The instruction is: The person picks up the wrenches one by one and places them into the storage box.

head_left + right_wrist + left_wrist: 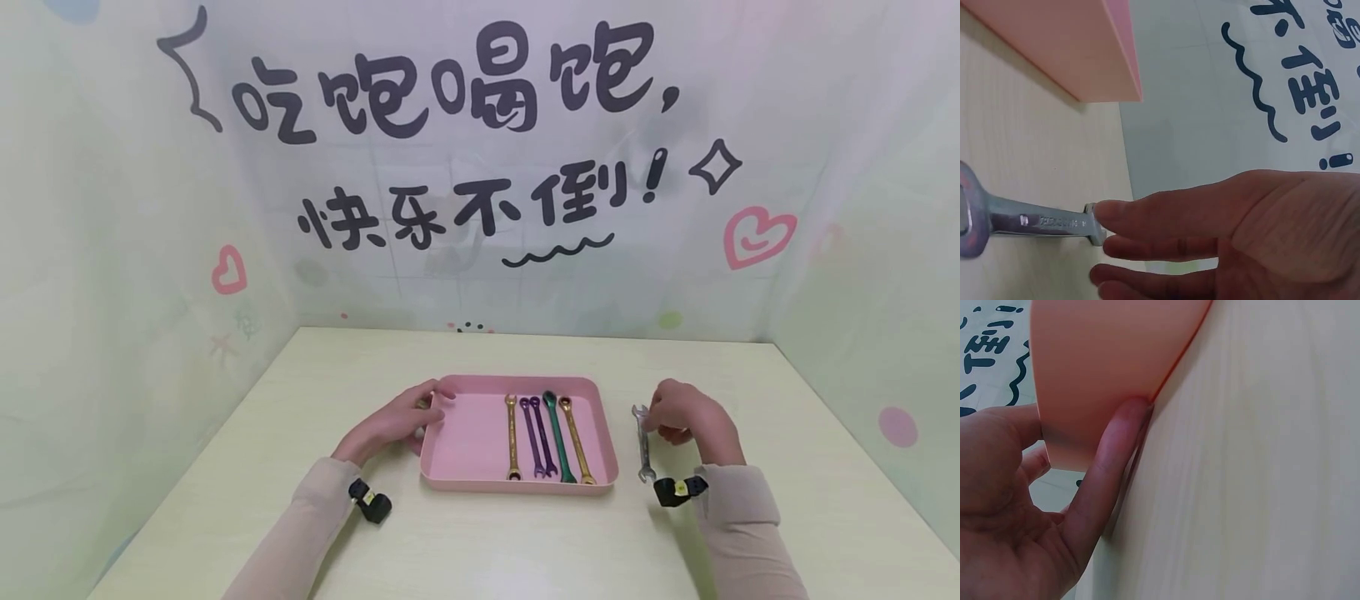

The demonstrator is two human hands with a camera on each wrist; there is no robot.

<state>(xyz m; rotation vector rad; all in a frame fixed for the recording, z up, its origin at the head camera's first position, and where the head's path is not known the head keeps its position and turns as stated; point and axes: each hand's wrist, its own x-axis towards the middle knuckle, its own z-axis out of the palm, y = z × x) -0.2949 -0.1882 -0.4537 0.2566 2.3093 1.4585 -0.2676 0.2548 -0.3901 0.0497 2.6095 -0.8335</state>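
Observation:
A pink tray (468, 486) lies on the table, and my left hand (396, 421) grips its left wall. In the left wrist view the thumb (1113, 453) presses the outside of that wall, while other fingers pass behind it. To the tray's right is a silver double open-ended wrench (644, 450). My right hand (690, 415) pinches this wrench near its far end, with the thumb (1125, 215) at the end in the right wrist view. Whether the wrench touches the table, I cannot tell.
Inside the tray's right half, several wrenches lie side by side: a gold wrench (513, 437), two purple ones, a green wrench (557, 433) and another gold one. A printed curtain (450, 292) stands behind the table (510, 550) and along both sides.

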